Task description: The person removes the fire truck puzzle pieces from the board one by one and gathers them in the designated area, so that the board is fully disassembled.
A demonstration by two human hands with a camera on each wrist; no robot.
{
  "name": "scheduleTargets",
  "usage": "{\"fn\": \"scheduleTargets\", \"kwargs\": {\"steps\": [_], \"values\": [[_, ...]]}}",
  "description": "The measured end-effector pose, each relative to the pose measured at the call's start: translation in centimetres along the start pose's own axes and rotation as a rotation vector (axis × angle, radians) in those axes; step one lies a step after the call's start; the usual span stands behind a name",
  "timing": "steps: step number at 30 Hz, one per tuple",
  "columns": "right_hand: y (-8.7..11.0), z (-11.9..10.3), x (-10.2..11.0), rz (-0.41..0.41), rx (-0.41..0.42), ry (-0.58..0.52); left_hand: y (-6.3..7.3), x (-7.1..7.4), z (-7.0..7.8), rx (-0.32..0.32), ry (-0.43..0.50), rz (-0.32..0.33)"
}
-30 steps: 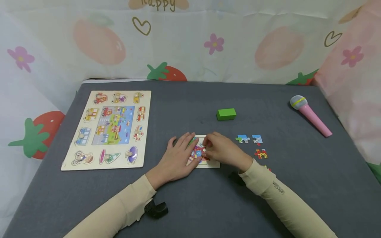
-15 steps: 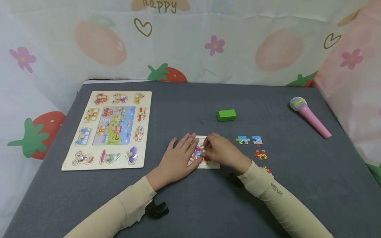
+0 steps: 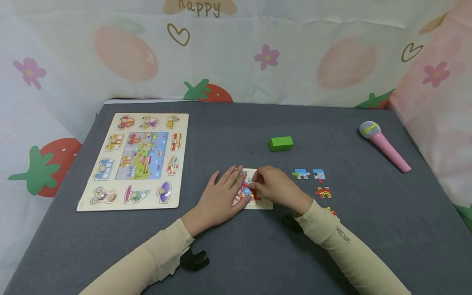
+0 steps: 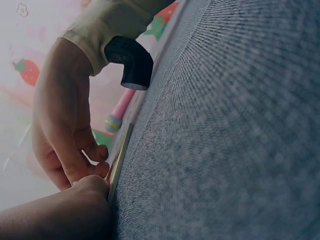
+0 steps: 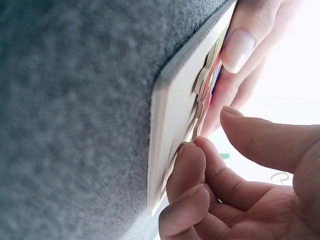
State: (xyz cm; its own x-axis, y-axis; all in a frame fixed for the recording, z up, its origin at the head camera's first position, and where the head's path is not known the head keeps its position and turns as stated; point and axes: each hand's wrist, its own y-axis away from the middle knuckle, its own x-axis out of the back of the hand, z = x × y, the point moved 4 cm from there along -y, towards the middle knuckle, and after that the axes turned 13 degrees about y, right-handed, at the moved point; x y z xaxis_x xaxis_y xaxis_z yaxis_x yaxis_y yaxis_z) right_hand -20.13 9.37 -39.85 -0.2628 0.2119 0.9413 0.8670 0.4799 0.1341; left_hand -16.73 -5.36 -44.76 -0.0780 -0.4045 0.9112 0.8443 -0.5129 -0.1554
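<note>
My left hand [image 3: 217, 198] lies flat over the left part of a small white jigsaw tray [image 3: 266, 206], its fingers spread and straight. Coloured jigsaw pieces [image 3: 246, 189] fill part of the tray; my left fingers hide some of them. Over the tray's right side is my right hand [image 3: 278, 188]. In the right wrist view, its bent fingertips [image 5: 192, 150] touch the edge of the pieces, while the thumb [image 5: 240, 122] stands apart from them. Several loose jigsaw pieces lie to the right: two bluish ones [image 3: 301, 173], a red-yellow one [image 3: 323, 192], and another partly hidden by the right sleeve.
A wooden vehicle peg puzzle board [image 3: 85, 203] lies at the left. Behind the tray sits a green block [image 3: 281, 144]. A pink toy microphone [image 3: 389, 151] rests at the back right. Grey cloth covers the table [image 3: 236, 262]; a fruit-printed curtain [image 3: 236, 49] hangs behind.
My right fingers have shifted slightly at the pieces, with the thumb coming a little away from the fingertips. The left hand stays in place on the tray.
</note>
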Motion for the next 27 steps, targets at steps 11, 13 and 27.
{"fn": "scheduleTargets", "kwargs": {"steps": [11, 13, 27], "values": [[-0.17, 0.31, 0.12, -0.003, -0.012, -0.051, 0.09, 0.07, 0.08, -0.004, 0.009, 0.007], [-0.13, 0.25, 0.18, -0.003, -0.004, -0.063, 0.09, 0.08, 0.06, -0.013, 0.01, 0.009], [-0.27, 0.74, 0.06, -0.041, -0.053, -0.149, 0.09, 0.0, -0.02, -0.002, 0.105, 0.049]]}}
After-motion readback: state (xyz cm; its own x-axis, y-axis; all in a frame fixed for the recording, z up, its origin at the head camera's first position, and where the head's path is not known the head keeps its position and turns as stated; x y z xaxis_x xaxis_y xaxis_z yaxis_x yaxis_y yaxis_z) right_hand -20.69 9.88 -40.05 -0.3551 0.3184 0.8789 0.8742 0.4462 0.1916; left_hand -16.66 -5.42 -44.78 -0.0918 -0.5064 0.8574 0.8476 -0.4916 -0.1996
